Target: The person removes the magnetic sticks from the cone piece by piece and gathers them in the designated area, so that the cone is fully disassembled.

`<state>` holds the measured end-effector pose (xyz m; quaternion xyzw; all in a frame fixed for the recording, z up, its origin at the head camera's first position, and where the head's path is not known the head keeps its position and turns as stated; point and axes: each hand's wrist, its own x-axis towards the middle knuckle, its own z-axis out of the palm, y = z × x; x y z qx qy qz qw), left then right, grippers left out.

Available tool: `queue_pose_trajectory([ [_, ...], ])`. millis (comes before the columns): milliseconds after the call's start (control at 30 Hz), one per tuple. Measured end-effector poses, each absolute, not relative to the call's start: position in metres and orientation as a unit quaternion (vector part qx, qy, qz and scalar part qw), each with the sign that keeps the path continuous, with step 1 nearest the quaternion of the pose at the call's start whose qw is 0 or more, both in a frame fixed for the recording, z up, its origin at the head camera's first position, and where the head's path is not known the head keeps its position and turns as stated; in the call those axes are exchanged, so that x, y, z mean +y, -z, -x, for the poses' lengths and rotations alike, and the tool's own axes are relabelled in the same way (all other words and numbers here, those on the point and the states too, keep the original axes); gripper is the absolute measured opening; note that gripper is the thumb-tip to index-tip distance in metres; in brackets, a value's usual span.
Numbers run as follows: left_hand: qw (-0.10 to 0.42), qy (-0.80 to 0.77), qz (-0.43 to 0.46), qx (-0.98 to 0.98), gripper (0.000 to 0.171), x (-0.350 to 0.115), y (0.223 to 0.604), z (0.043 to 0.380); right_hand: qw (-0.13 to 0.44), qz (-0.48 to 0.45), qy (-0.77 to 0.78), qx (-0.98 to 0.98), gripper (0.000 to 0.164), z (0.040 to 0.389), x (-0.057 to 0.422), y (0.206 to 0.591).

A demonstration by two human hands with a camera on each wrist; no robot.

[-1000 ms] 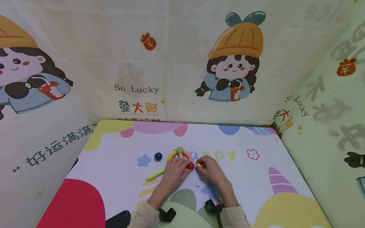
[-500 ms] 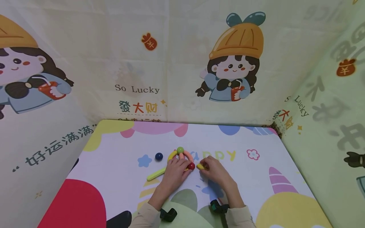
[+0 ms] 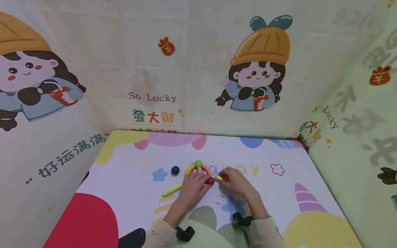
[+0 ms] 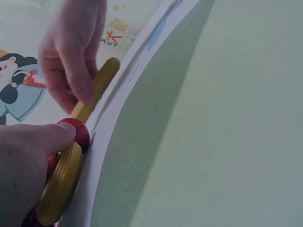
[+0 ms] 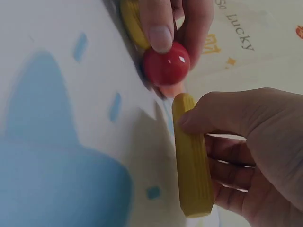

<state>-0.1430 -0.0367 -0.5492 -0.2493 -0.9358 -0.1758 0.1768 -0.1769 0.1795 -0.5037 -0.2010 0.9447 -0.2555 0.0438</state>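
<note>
My left hand [image 3: 193, 187] holds a toy frame of balls and rods against the tabletop, its thumb on a glossy red ball [image 5: 166, 64]. The frame has a green ball [image 3: 198, 164] at its top, a curved yellow piece [image 3: 188, 169] and a curved pink piece [image 3: 207, 169]; the left hand hides much of the rest. Just right of the red ball, my right hand [image 3: 237, 182] pinches a straight yellow rod [image 5: 191, 161] between thumb and fingers. In the right wrist view, the rod's near end points toward the red ball with a small gap.
A light green rod [image 3: 172, 189] sticks out to the left of the frame on the table. Beyond it lies a loose navy ball [image 3: 175, 170]. The printed tabletop [image 3: 130, 179] meets cloth-covered walls [image 3: 198, 69] at its back and sides.
My right forearm has swung a little to the right, and the yellow rod has turned slightly in the fingers. The left hand keeps its hold on the frame. The head view has shifted slightly.
</note>
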Motion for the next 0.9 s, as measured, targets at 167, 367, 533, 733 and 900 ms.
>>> queue_pose_trajectory([
  [167,0.162,0.168,0.246,-0.941,0.038,-0.036,0.55,0.145,0.034,0.216,0.235,0.947,0.021,0.195,0.184,0.496],
  [367,0.162,0.165,0.247,-0.941,0.037,-0.037,0.549,0.145,0.009,0.239,0.236,0.942,0.024,0.215,0.192,0.497],
  [533,0.161,0.163,0.246,-0.942,0.037,-0.038,0.55,0.144,0.006,0.236,0.209,0.949,0.026,0.233,0.201,0.503],
  [733,0.167,0.166,0.247,-0.94,0.035,-0.038,0.551,0.144,-0.003,0.226,0.168,0.96,0.026,0.25,0.208,0.506],
  [900,0.167,0.173,0.248,-0.938,0.036,-0.038,0.549,0.144,-0.006,0.234,0.134,0.963,0.024,0.262,0.211,0.507],
])
